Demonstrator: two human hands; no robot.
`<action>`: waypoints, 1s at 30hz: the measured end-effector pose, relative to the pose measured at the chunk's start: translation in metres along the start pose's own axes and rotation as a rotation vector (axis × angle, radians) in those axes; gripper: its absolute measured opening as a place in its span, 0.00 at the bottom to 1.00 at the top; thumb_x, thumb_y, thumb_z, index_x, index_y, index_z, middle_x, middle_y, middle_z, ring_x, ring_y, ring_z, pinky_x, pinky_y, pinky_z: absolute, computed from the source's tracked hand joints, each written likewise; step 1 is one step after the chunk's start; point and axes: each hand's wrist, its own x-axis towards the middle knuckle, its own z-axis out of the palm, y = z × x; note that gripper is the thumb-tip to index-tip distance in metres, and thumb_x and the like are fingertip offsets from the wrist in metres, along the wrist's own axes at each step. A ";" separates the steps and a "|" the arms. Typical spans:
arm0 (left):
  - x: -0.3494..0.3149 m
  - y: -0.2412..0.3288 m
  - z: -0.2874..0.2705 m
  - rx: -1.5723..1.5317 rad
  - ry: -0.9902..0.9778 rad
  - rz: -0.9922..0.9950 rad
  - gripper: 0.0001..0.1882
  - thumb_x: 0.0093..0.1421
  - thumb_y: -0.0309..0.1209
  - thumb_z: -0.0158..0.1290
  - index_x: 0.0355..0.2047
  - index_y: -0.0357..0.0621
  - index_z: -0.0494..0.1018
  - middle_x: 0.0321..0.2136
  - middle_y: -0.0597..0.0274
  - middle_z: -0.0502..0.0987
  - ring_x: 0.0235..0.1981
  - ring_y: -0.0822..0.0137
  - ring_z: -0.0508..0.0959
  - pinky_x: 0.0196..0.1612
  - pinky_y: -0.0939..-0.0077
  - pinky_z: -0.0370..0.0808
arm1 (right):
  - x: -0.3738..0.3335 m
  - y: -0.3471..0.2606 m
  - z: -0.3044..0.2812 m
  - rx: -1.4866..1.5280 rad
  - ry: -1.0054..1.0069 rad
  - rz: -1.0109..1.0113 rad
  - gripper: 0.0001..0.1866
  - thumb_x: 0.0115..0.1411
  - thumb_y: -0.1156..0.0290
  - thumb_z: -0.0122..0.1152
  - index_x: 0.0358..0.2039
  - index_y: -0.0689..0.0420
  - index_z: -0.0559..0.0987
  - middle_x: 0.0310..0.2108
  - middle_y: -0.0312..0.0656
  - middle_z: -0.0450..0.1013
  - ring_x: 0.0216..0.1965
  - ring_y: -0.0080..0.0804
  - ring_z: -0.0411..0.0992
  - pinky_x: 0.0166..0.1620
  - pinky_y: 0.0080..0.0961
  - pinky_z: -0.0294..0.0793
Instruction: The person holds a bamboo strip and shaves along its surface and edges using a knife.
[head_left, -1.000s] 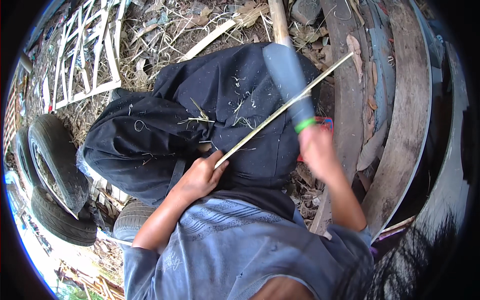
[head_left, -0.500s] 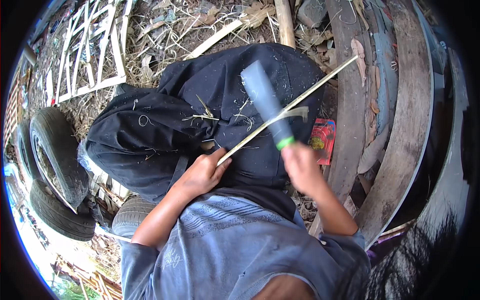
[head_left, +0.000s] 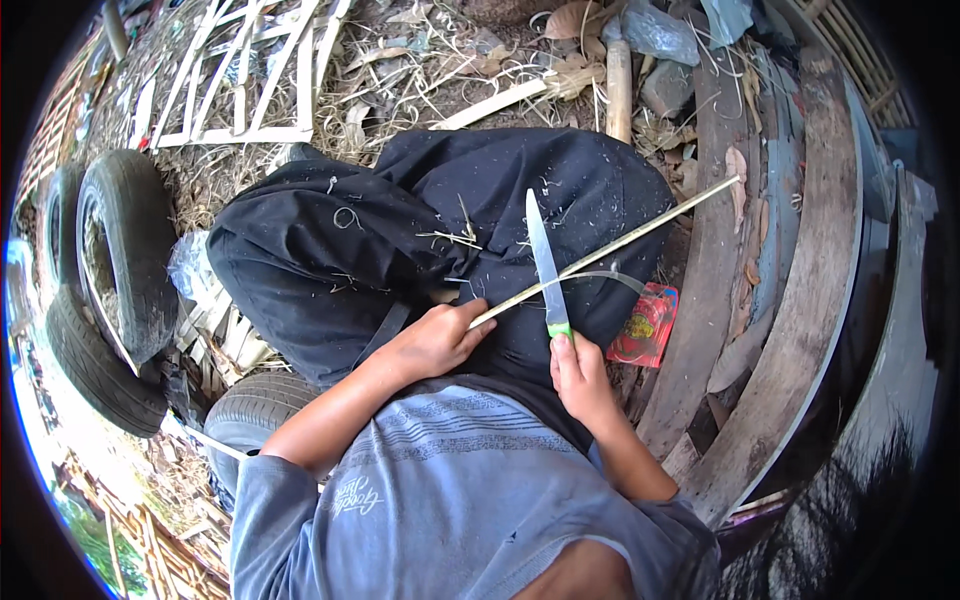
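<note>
Littered ground lies beyond the black trousers, with weathered planks to their right and worn tires to their left. Over the trousers, the left hand curls closed around one end of a slender strip; the right hand grips a green-handled knife, its blade crossing the strip. Since half a second ago, that crossing has shifted nearer the left hand.
</note>
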 end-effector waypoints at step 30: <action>-0.089 -0.005 -0.025 0.557 0.597 0.111 0.11 0.44 0.29 0.64 0.29 0.42 0.76 0.28 0.64 0.78 0.32 0.64 0.79 0.50 0.61 0.71 | -0.004 -0.040 -0.006 0.230 -0.148 0.352 0.23 0.70 0.48 0.39 0.28 0.55 0.64 0.12 0.31 0.57 0.08 0.16 0.54 0.10 0.14 0.54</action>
